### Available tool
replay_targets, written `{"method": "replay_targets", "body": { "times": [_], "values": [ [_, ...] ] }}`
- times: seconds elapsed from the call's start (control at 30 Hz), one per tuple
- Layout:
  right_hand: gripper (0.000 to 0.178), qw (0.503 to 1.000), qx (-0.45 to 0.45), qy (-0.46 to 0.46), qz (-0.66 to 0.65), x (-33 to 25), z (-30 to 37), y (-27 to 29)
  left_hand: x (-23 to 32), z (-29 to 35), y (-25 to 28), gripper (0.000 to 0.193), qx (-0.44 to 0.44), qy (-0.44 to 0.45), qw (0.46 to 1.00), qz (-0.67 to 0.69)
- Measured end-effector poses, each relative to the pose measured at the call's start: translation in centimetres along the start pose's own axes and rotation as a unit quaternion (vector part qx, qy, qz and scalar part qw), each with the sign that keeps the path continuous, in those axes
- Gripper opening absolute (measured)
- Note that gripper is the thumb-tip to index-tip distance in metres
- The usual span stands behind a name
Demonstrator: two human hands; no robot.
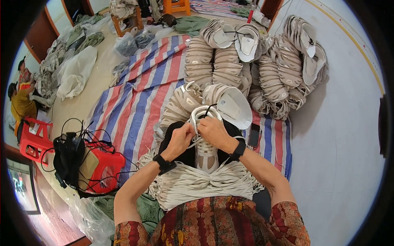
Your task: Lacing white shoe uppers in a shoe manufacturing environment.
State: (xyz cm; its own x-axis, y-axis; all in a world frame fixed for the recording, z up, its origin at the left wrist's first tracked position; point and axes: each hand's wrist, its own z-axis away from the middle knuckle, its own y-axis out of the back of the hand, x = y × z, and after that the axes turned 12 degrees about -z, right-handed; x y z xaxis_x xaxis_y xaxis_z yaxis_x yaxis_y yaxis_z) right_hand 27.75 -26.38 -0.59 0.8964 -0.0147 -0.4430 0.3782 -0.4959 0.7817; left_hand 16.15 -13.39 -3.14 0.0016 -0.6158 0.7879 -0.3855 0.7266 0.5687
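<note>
Two hands are meeting over one beige shoe [206,153] that is lying on the person's lap, on a dark cloth [184,152] above a thick bundle of white laces [197,184]. Its long axis is running straight away from the body, toe end toward the belly and the opening pointing up the picture toward the stacked shoes [246,61]. The left hand [179,139] is closing its fingers [189,130] in a pinch on a white lace [196,139] just left of the shoe's opening; the right hand [213,130] is curling over the opening's rim, fingers folded down, and whether they are gripping lace or shoe cannot be told. Both hands are sitting at the far end of the shoe, touching each other, the right one slightly nearer the opening. A striped tarp [135,98] is lying on the floor beyond, and a red stool [104,166] is standing at the left
</note>
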Motion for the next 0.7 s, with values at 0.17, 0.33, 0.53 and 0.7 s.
{"method": "replay_targets", "body": {
  "times": [0.17, 0.33, 0.53, 0.7],
  "values": [
    [0.007, 0.945, 0.227, -0.157, 0.175, 2.6, 3.1, 8.9, 0.6, 0.3, 1.6, 0.005, -0.05, -0.059, 0.988, -0.135],
    [0.027, 0.946, 0.136, -0.246, 0.164, 3.2, 5.7, 9.8, 2.2, 0.4, 2.2, 0.013, -0.131, 0.114, 0.984, -0.033],
    [0.045, 0.987, -0.038, -0.114, -0.108, 2.7, 2.4, 5.6, 2.8, -1.2, 2.0, 0.014, 0.016, -0.042, 0.982, -0.181],
    [0.044, 0.958, -0.176, -0.114, -0.198, 3.7, 2.2, 5.9, 4.0, -2.5, 0.3, 0.014, 0.026, -0.138, 0.977, -0.162]
  ]
}}
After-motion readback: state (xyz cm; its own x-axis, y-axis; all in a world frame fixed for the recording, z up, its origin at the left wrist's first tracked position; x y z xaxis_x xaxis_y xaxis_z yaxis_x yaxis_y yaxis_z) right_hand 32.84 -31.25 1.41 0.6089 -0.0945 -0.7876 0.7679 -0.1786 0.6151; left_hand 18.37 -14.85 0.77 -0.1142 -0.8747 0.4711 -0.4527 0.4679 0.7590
